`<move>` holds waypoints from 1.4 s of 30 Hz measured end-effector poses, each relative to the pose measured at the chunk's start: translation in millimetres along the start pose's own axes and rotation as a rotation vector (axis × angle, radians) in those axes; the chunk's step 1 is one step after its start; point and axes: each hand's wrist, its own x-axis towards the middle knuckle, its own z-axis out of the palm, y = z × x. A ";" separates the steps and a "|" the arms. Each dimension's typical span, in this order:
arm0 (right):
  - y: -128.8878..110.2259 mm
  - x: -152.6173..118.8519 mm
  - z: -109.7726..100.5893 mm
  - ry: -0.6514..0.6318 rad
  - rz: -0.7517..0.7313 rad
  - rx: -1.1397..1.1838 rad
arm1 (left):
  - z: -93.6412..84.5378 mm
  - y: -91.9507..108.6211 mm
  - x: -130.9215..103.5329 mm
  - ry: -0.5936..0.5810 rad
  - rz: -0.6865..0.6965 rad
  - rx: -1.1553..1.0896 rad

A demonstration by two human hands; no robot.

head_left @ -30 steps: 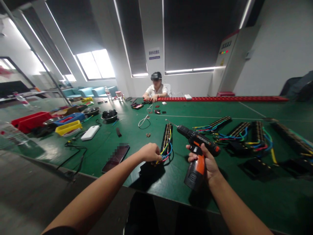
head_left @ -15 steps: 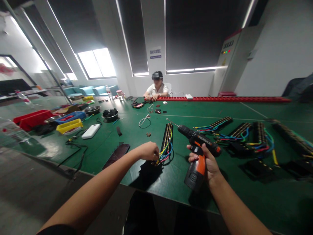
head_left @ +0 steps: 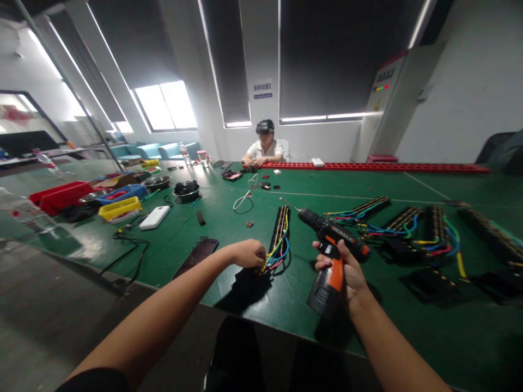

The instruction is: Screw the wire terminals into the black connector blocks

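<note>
My right hand point(head_left: 347, 272) is wrapped round the orange and black grip of a cordless drill point(head_left: 333, 245), whose long bit points up and to the left. My left hand point(head_left: 250, 253) has its fingers closed at the near end of a black terminal strip point(head_left: 280, 228); what they pinch is too small to make out. Yellow, blue and red wires point(head_left: 278, 258) run along that strip beside my fingertips. Below my left hand lies a dark part point(head_left: 247, 286), partly in shadow. A few small brass pieces point(head_left: 249, 224) lie beyond my left hand.
Several wired strips point(head_left: 435, 223) lie at the right. A phone point(head_left: 198, 256) is left of my left hand, with a white power bank point(head_left: 155, 217), a yellow bin point(head_left: 120, 208) and a metal bowl point(head_left: 187, 191) farther off. Across the green table point(head_left: 347, 190) sits a person point(head_left: 265, 147).
The view has shifted slightly, so the scene sits a little farther right. Both hands keep nearly the same poses, and the drill stays in my right hand.
</note>
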 end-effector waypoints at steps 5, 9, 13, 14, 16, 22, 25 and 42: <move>0.6 0.5 0.4 0.011 -0.007 0.003 | 0.5 0.7 -0.3 -0.009 -0.016 0.011; 1.3 0.8 0.1 0.011 -0.014 0.005 | 0.7 2.0 -1.3 -0.015 -0.021 0.032; 1.4 0.6 0.0 0.009 -0.009 0.016 | 0.4 5.1 -4.4 -0.009 -0.026 0.068; 1.3 0.4 0.1 0.009 -0.005 0.018 | 0.0 6.5 -5.6 -0.006 -0.031 0.078; 1.0 0.0 0.4 0.007 0.005 0.023 | -1.2 9.8 -8.3 -0.002 -0.042 0.100; 1.0 0.2 0.2 0.011 0.005 0.022 | -4.3 18.7 -14.8 0.002 -0.067 0.154; 0.6 0.2 0.0 0.011 0.017 0.015 | -4.7 19.2 -15.0 -0.008 -0.068 0.161; -0.1 1.2 -3.1 -0.035 0.063 0.009 | -7.2 11.5 -5.8 -0.090 0.007 0.030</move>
